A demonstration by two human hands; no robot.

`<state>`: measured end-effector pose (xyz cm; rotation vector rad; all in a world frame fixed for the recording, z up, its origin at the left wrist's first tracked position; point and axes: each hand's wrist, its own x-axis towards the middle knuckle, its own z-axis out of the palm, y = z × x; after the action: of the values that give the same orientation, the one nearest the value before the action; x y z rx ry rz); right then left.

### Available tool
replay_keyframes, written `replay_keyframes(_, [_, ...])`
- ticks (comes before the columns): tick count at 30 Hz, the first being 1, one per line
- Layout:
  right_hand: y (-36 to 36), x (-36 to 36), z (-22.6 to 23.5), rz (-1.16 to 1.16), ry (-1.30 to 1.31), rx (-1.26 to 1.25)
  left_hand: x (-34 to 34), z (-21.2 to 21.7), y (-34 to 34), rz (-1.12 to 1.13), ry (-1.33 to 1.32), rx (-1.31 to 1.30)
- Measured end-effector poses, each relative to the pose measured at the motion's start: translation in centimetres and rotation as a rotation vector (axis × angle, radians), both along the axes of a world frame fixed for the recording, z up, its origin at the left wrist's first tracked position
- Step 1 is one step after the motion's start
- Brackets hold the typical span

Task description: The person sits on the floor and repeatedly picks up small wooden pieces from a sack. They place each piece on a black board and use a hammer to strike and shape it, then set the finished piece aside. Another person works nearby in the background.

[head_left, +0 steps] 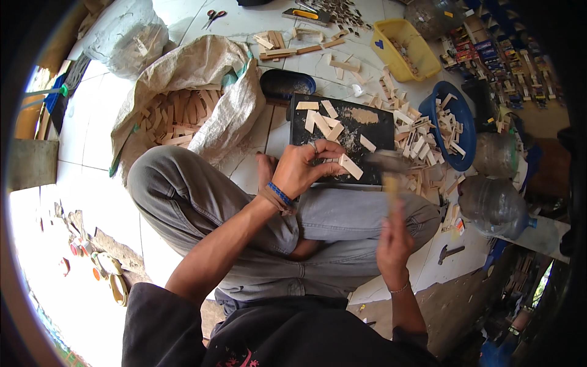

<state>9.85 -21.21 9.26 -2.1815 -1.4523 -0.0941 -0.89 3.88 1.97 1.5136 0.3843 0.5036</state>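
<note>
My left hand (310, 161) pinches a small pale wooden piece (351, 166) above the near part of a black board (299, 131). Gripped in my right hand (394, 240) is a hammer (391, 183), smeared by motion, its head just right of the wooden piece. Several loose wood strips (324, 125) and some sawdust (361, 115) lie on the board. To the right of the board is a heap of small joined wooden pieces (419, 137). My left fingers hide part of the piece they hold.
An open woven sack (226, 125) full of wood pieces stands at the left. A blue basin (468, 156) and a yellow tub (380, 46) sit to the right. Scissors (214, 18) lie at the back; a second hammer (450, 253) rests on the floor near my right knee.
</note>
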Motion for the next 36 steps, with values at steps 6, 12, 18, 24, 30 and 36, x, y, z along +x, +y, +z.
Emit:
replay_keyframes(6, [-0.9, 0.1, 0.7, -0.084, 0.082, 0.072, 0.0, 0.1, 0.0, 0.001, 0.007, -0.019])
replay_keyframes(12, [-0.2, -0.1, 0.3, -0.003, 0.231, -0.282, 0.0, 0.1, 0.0, -0.012, -0.024, -0.004])
replay_keyframes(18, [3.3, 0.6, 0.4, -0.336, 0.522, 0.077, 0.4, -0.1, -0.3, -0.017, -0.054, 0.044])
replay_keyframes(24, [7.8, 0.9, -2.1, -0.479, 1.331, 0.039, 0.4, -0.5, 0.2, -0.142, 0.088, -0.242])
replay_keyframes(30, [10.0, 1.3, -2.4, -0.360, 1.596, 0.122, 0.3, -0.8, -0.2, -0.173, -0.032, -0.212])
replay_keyframes(36, [11.0, 1.7, -2.7, -0.297, 1.605, 0.153, -0.1, -0.7, -0.2, -0.159, 0.020, -0.112])
